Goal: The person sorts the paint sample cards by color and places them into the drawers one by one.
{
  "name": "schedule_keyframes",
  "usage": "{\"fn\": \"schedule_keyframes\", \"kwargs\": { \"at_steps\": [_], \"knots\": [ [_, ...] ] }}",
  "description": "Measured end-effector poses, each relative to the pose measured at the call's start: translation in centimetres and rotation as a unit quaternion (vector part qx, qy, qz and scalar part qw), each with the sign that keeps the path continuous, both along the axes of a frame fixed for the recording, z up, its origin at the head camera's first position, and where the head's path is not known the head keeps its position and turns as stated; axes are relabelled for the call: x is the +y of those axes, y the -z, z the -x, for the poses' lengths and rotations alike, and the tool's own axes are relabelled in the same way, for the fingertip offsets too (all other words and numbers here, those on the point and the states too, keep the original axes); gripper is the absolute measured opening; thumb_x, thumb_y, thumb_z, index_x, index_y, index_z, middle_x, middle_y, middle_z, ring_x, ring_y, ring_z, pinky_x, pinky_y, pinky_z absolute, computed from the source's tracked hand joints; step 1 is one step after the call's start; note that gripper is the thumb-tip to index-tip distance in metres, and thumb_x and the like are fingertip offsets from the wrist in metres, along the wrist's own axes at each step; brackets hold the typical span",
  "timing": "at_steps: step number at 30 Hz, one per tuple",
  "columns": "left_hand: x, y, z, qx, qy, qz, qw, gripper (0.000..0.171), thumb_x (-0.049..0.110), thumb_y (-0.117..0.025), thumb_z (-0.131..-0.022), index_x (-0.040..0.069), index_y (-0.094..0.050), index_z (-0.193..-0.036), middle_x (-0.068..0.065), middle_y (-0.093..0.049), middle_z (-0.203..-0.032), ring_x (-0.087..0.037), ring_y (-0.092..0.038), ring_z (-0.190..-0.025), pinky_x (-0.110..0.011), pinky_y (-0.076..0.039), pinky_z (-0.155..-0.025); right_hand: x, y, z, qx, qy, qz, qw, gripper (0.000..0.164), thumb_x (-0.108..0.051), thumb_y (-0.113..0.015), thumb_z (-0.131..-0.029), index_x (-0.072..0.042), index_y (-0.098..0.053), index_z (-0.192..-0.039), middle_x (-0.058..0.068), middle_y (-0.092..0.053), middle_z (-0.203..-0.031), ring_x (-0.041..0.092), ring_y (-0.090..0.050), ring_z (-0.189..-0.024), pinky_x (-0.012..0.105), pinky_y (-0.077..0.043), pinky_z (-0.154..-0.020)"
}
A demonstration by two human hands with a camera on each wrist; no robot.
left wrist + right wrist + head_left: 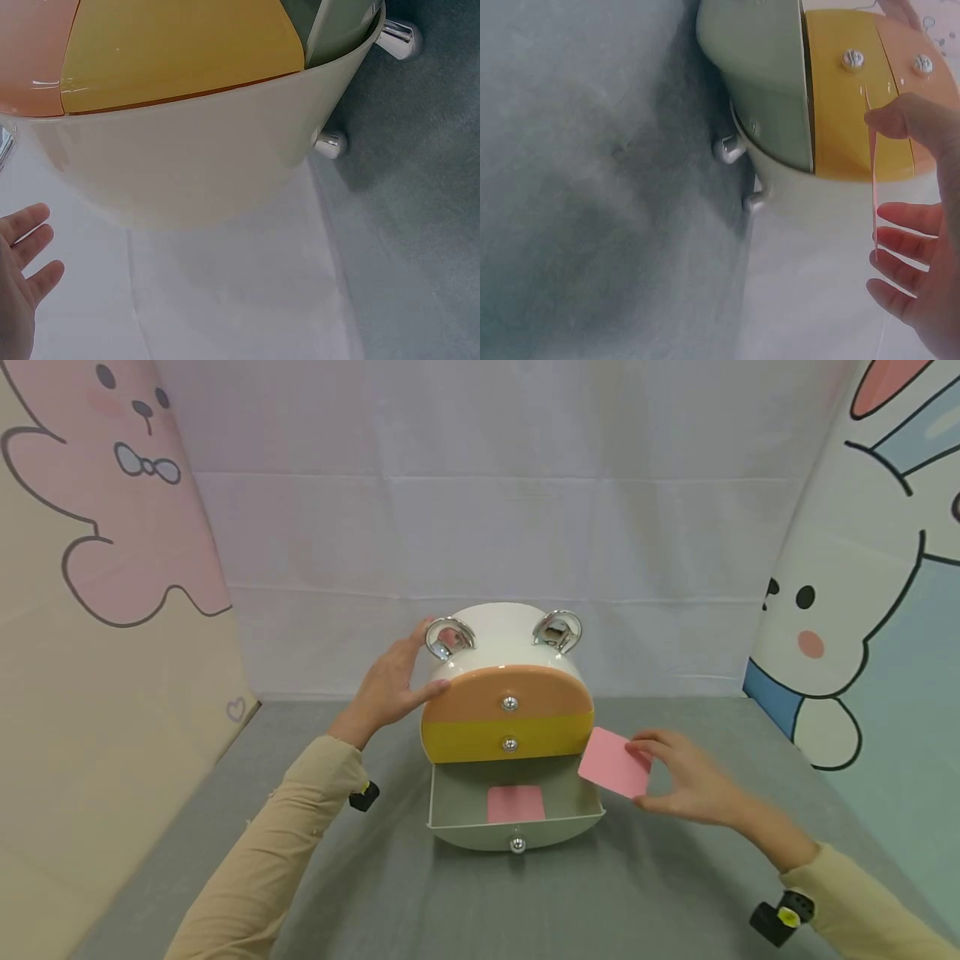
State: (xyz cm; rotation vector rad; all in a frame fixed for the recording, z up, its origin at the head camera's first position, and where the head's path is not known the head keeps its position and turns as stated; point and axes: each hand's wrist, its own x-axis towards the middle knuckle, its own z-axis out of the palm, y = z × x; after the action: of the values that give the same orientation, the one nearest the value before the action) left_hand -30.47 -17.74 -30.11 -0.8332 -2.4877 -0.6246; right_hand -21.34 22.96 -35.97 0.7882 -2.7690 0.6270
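Observation:
A small round-topped drawer cabinet (502, 639) with silver ears stands on the table. Its bottom drawer (461, 793), pale green, is pulled out, and a pink square of paper (516, 804) lies inside. Above it, the yellow drawer (468, 742) and orange drawer (468, 693) are closed. My right hand (693, 781) pinches another pink paper square (611, 762) by its edges, thumb opposite fingers, just right of the open drawer. At the cabinet's upper left side is my left hand (390, 685), fingers extended by the ear and thumb along the orange front.
Grey cloth covers the table (480, 910). Behind the cabinet hangs a white curtain (495, 510). Panels with cartoon animals flank the table on the left (135, 693) and right (900, 710). Silver feet (729, 148) raise the cabinet off the cloth.

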Motion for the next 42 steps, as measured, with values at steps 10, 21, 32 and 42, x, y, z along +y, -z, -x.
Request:
{"fn": "schedule_keyframes", "kwargs": {
  "at_steps": [10,21,32,42],
  "knots": [
    [0.0,0.1,0.1,0.008,0.000,0.002,1.0000,0.089,0.068,-0.043,-0.081,0.017,-0.011,-0.147,-0.009,-0.038,-0.141,-0.032,-0.042,-0.119,-0.049,-0.035,-0.096,-0.8,0.1,-0.3,0.005,-0.022,0.010,1.000,0.060,-0.022,-0.081,-0.060,-0.003,-0.058,-0.112,0.010,-0.052,-0.114,0.024,-0.046,-0.101,0.046,-0.048,-0.077],
    [0.0,0.1,0.1,0.013,0.001,0.000,0.9999,0.088,0.067,-0.044,-0.081,0.018,-0.012,-0.147,-0.010,-0.040,-0.139,-0.032,-0.044,-0.117,-0.049,-0.037,-0.094,-3.0,-0.5,-0.6,-0.005,-0.081,0.007,0.997,0.061,-0.022,-0.081,-0.061,-0.008,-0.059,-0.116,0.008,-0.050,-0.120,0.025,-0.043,-0.109,0.046,-0.046,-0.082],
    [0.0,0.1,0.1,0.014,0.001,-0.001,0.9999,0.087,0.062,-0.050,-0.081,0.018,-0.012,-0.147,-0.009,-0.040,-0.139,-0.033,-0.044,-0.116,-0.049,-0.037,-0.094,-7.0,-0.2,0.4,-0.015,-0.133,-0.030,0.991,0.060,-0.025,-0.077,-0.063,-0.008,-0.057,-0.117,0.005,-0.048,-0.121,0.024,-0.038,-0.115,0.045,-0.042,-0.091],
    [0.2,0.0,-0.1,0.008,0.002,-0.001,1.0000,0.089,0.067,-0.045,-0.081,0.018,-0.011,-0.147,-0.010,-0.039,-0.140,-0.032,-0.043,-0.117,-0.049,-0.036,-0.095,-8.5,0.7,1.1,-0.003,-0.179,-0.028,0.983,0.058,-0.022,-0.077,-0.063,-0.007,-0.057,-0.116,0.007,-0.047,-0.123,0.021,-0.039,-0.115,0.043,-0.040,-0.093]
  ]
}}
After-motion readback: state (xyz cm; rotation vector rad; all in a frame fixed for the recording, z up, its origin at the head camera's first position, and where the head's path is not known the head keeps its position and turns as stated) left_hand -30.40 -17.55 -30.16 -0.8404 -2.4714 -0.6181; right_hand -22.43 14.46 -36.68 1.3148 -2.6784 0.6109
